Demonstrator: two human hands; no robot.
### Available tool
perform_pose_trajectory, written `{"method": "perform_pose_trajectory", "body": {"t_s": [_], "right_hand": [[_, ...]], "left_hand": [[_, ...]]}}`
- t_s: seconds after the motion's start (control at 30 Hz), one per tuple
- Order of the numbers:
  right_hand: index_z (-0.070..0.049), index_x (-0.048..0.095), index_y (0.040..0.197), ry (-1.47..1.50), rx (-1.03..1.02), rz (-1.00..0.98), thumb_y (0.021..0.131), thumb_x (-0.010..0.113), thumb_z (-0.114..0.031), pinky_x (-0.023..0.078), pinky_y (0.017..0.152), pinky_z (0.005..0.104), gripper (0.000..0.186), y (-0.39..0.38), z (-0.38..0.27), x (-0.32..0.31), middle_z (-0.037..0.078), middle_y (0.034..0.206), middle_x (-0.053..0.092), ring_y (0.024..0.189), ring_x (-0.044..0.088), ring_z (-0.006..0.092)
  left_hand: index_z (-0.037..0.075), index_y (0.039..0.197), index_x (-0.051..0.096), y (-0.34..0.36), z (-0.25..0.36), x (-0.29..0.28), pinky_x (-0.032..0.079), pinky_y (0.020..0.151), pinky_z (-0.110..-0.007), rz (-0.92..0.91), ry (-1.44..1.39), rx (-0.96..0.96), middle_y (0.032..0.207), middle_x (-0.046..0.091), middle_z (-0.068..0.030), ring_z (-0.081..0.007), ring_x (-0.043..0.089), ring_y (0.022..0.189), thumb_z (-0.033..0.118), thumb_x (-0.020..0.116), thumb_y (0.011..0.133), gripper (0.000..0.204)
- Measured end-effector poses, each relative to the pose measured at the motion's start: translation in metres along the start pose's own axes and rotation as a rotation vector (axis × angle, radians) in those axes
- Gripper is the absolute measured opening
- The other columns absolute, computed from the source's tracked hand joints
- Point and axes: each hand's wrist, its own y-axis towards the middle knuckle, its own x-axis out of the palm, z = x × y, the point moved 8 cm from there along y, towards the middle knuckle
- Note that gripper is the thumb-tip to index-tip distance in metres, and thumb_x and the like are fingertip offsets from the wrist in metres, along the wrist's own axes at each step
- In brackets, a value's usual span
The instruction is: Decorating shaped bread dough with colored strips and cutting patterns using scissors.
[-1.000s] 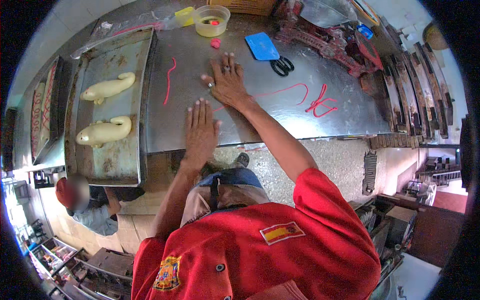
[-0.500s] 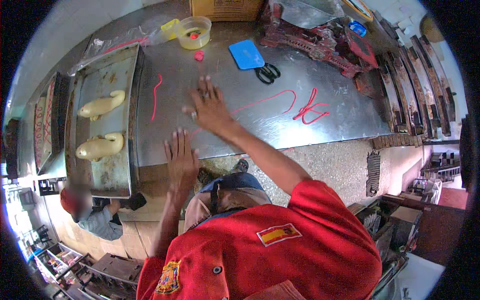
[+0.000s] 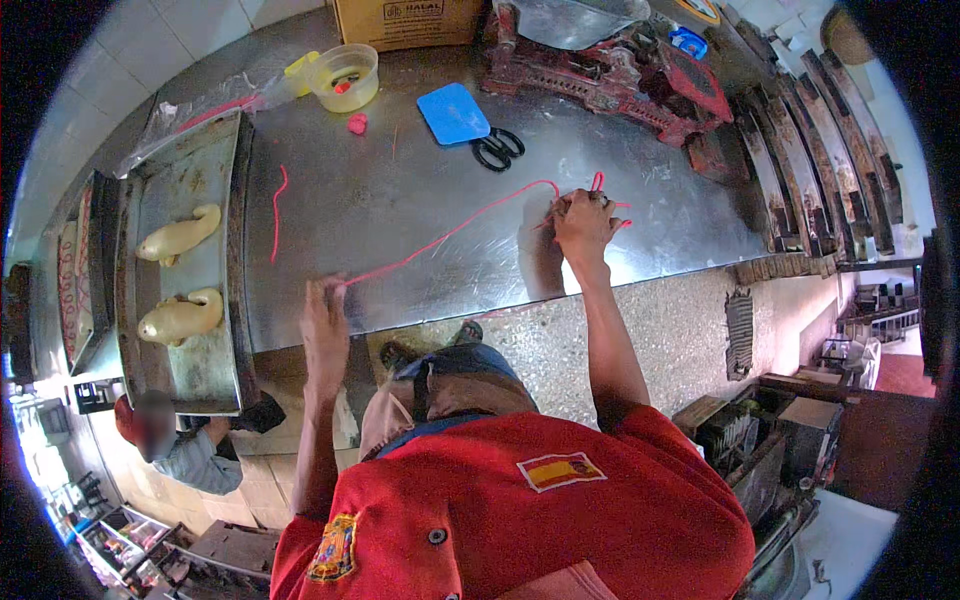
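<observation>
A long, thin red dough strand (image 3: pixel 440 241) runs slantwise over the metal tabletop between my hands. Near the table's front edge, my left hand (image 3: pixel 325 325) has its fingertips closed on the strand's left end. My right hand (image 3: pixel 583 230) grips the looped part at the other end, with loops poking out past the fingers. A shorter red strand (image 3: pixel 277 215) lies by itself to the left. Farther back, a small pink dough lump (image 3: pixel 357 123) sits in front of a clear plastic tub (image 3: pixel 345 90) with something red inside.
A baking tray (image 3: pixel 185 375) at left holds two pale animal-shaped dough pieces (image 3: pixel 180 235). Behind the strand lie a blue plastic scraper (image 3: pixel 453 113) and black-handled scissors (image 3: pixel 497 150). A red scale (image 3: pixel 600 85), cardboard box (image 3: pixel 410 25) and stacked pans (image 3: pixel 800 170) line the back and right. Another person (image 3: pixel 190 455) is lower left.
My hands have parted: the right has swung right from the table's middle onto the loops, the left has shifted left and nearer. The strand between them is now lifted and straighter.
</observation>
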Motion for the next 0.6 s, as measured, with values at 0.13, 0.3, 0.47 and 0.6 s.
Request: {"method": "perform_pose_trajectory", "body": {"t_s": [0.13,0.3,0.47,0.6], "right_hand": [[-0.003,0.067,0.103,0.167,0.006,-0.192,0.090,0.066,-0.027,0.046,0.088,0.0560,0.027,0.012,0.002,0.006,0.017,0.108,0.068,0.106,0.062,0.0360],[0.003,0.059,0.100,1.021,-0.253,-0.412,0.097,0.058,-0.008,0.054,0.076,0.0324,0.011,-0.002,-0.066,-0.052,0.011,0.090,0.068,0.080,0.068,0.0196],[0.002,0.058,0.102,1.093,-0.322,-0.927,0.099,0.058,-0.008,0.054,0.070,0.0309,0.010,-0.053,-0.121,-0.042,0.008,0.085,0.063,0.076,0.068,0.0167],[-0.001,0.059,0.103,0.599,-0.505,-0.693,0.100,0.059,-0.014,0.053,0.069,0.0363,0.014,-0.062,-0.115,0.011,0.013,0.088,0.069,0.078,0.068,0.0211]], "left_hand": [[0.000,0.107,0.057,0.019,0.048,-0.046,0.045,0.090,-0.035,0.115,-0.108,0.069,0.096,0.062,-0.0127,-0.0224,0.058,0.090,0.022,0.053,0.105,0.023],[0.005,0.111,0.058,0.031,0.054,-0.138,0.047,0.087,-0.032,0.350,-0.486,0.127,0.097,0.064,-0.0048,-0.0149,0.060,0.092,0.022,0.054,0.105,0.019],[0.003,0.114,0.059,0.030,0.019,-0.186,0.050,0.087,-0.034,0.583,-0.166,0.100,0.100,0.065,-0.0083,-0.0190,0.064,0.093,0.023,0.057,0.104,0.022],[0.002,0.116,0.061,0.027,0.004,-0.149,0.048,0.095,-0.047,0.361,0.310,0.020,0.113,0.064,-0.0170,-0.0355,0.061,0.109,0.009,0.053,0.099,0.020]]}}
